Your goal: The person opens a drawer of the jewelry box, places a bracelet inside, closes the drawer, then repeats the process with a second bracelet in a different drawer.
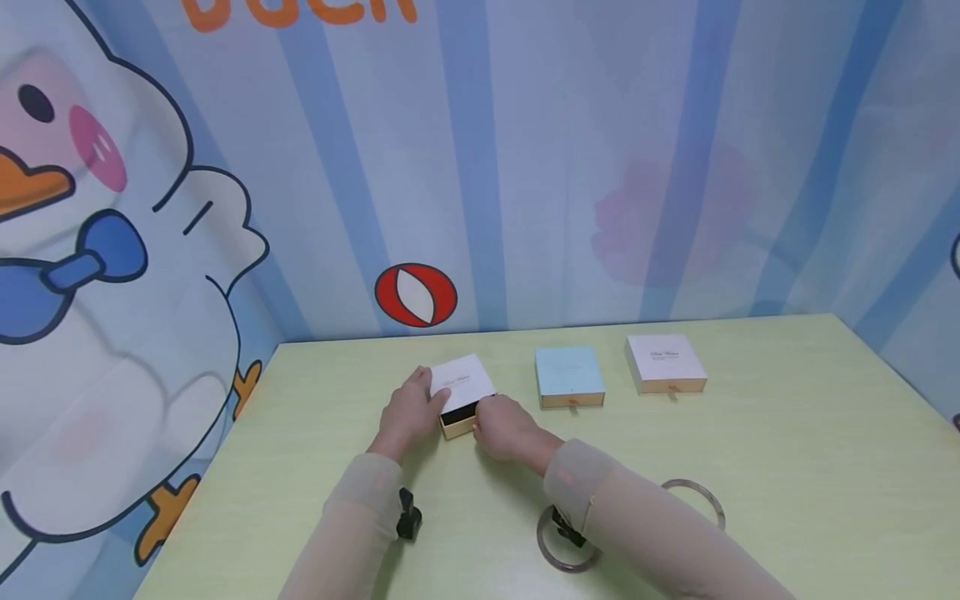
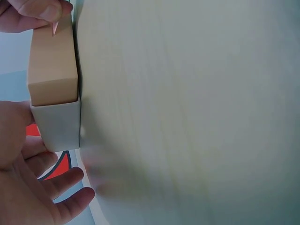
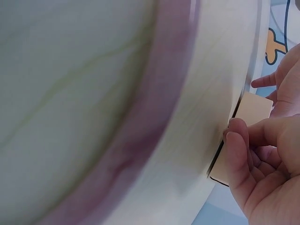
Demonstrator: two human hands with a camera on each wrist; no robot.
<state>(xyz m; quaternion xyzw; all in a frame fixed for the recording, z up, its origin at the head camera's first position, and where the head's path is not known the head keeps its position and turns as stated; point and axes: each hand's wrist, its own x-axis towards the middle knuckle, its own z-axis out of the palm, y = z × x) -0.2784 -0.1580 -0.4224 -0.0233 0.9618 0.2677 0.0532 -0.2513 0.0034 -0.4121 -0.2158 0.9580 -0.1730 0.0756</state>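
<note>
The right sleeve (image 1: 660, 529) hides parts of two grey rings (image 1: 567, 567); the head view's top edge crops orange lettering (image 1: 339, 14); print (image 1: 455, 382) on the held white box (image 1: 467, 368) is illegibly small.

The left white box (image 1: 468, 375) looks like smooth, matt paperboard, as do the blue box (image 1: 569, 371) and the right white box (image 1: 666, 358). The tabletop (image 1: 787, 433) has a smooth wood-grain finish; the far backdrop (image 1: 540, 183) looks like matt, faintly wrinkled cloth. Matt cloth forms the sleeves (image 1: 645, 517).

Light is soft, the wrist views dimmer.
</note>
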